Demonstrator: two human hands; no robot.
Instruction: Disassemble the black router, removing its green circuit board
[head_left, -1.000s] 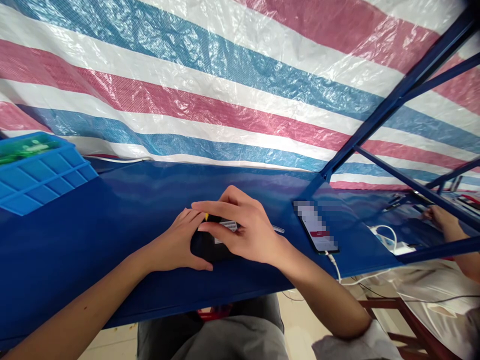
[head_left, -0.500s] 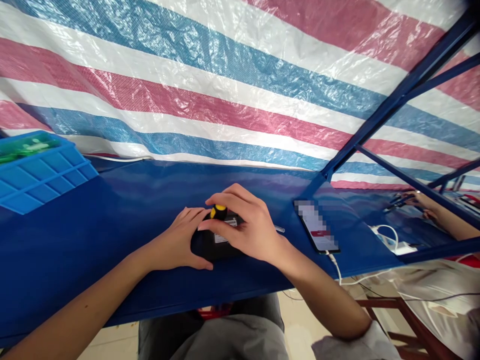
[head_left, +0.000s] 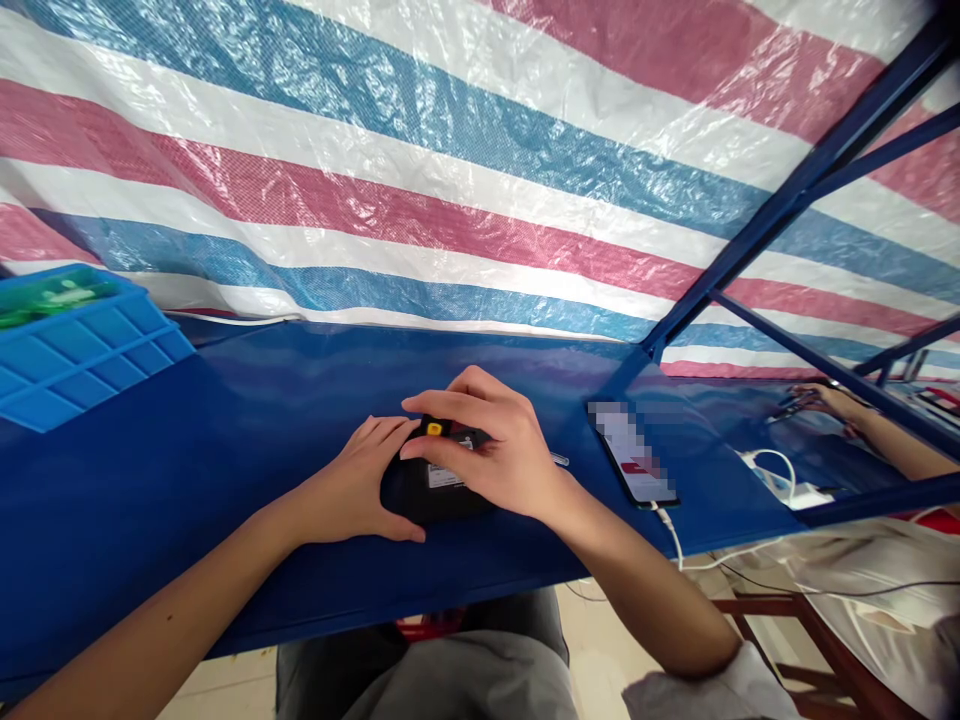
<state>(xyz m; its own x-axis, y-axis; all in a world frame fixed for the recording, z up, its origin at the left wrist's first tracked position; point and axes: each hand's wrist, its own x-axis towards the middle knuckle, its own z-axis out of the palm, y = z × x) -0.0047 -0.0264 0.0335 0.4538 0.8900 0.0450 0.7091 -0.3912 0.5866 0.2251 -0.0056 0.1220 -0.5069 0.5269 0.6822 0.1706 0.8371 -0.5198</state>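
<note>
On the blue tabletop lies a black device (head_left: 411,493) with a white label, partly covered by both hands. My left hand (head_left: 358,485) grips its left side, thumb along the near edge and fingers at the far edge. Above the device, my right hand (head_left: 506,445) has thumb and fingers round a stubby screwdriver with a black and yellow handle (head_left: 435,427). The handle's end faces up towards me. The screwdriver's tip is hidden, so I cannot tell what it touches.
A blue crate (head_left: 90,350) with green pieces stands at the left. To the right lie a phone (head_left: 636,455) on a white cable and a white power strip (head_left: 806,495). Blue frame bars (head_left: 750,235) rise beyond. Another person's hand (head_left: 825,400) works at far right.
The screwdriver handle has turned or tilted slightly between my right fingers, which sit a little differently round it. My left hand and the device have hardly moved.
</note>
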